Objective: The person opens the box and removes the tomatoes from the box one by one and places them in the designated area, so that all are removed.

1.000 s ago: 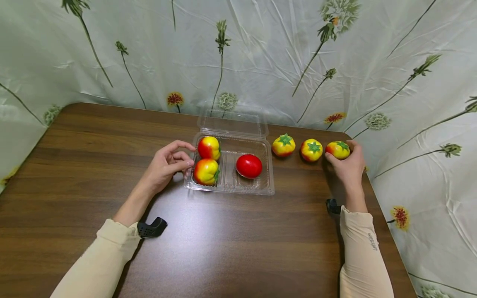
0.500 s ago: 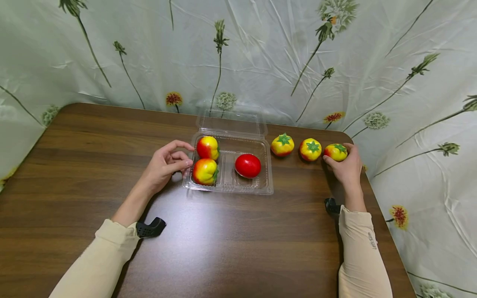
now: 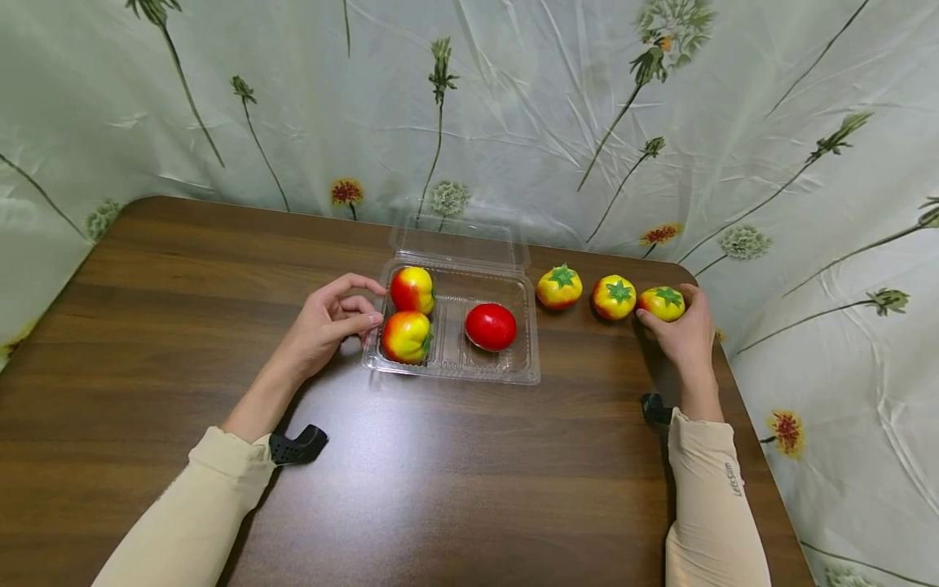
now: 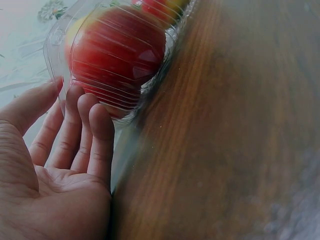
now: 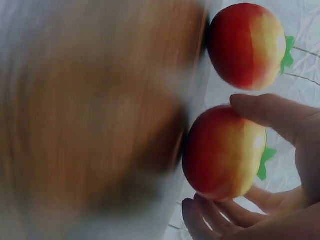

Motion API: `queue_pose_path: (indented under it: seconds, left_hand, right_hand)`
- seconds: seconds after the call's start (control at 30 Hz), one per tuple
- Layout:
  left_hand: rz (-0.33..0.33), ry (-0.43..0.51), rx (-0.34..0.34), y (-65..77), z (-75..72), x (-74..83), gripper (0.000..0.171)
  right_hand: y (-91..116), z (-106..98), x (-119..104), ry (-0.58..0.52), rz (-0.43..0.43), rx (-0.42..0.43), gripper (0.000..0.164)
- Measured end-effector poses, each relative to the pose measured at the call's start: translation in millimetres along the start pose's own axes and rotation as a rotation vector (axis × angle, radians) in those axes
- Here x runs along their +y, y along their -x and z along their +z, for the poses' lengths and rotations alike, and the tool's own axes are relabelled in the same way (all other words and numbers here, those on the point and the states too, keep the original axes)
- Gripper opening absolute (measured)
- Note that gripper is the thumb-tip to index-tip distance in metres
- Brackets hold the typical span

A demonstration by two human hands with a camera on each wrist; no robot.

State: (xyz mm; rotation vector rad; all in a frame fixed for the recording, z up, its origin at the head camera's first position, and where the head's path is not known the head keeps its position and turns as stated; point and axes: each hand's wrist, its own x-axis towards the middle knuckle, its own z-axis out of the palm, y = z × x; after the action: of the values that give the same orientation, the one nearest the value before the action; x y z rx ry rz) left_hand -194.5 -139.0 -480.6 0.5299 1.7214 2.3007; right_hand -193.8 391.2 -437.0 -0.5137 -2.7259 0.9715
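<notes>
In the head view, a clear plastic clamshell box point(image 3: 447, 371) lies with its lid folded back. Inside are two yellow-and-red fruits along its left side, the upper fruit point(image 3: 412, 290) behind the lower fruit point(image 3: 406, 337), and a smooth red fruit point(image 3: 491, 327) on the right. My left hand point(image 3: 323, 324) pinches the box's left rim; the left wrist view has the thumb at the rim and fingertips against the ribbed wall. At the far right, my right hand point(image 3: 682, 330) grips a yellow-and-red fruit with a green star-shaped top point(image 3: 661, 303), thumb and fingers on opposite sides, on the table.
Two similar fruits, a middle one point(image 3: 614, 297) and a left one point(image 3: 559, 286), stand in a row between the box and my right hand. The brown wooden table point(image 3: 469, 489) ends just beyond the right hand. A flower-printed curtain point(image 3: 293, 98) hangs behind it.
My right hand has shifted the gripped fruit slightly left, closer to the middle fruit of the row. The left hand and the box have stayed in place.
</notes>
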Motion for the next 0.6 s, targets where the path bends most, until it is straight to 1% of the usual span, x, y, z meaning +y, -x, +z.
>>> queue_pose_path:
  seconds: [0.23,0.33,0.47,0.6]
  left_hand:
    - [0.003,0.019,0.003,-0.7,0.5,0.7,0.033]
    - [0.003,0.019,0.005,-0.6,0.4,1.0,0.033]
    - [0.003,0.021,0.005,-0.6,0.5,1.2,0.032]
    - [0.002,0.013,-0.001,-0.6,0.7,1.1,0.032]
  right_hand:
    - [-2,-11,-5,0.007,-0.016,-0.065,0.090]
    - [-1,-15,-9,0.014,-0.026,-0.074,0.089]
    - [1,-18,-14,0.012,-0.039,-0.045,0.083]
    - [3,-18,-18,0.003,-0.066,0.010,0.077]
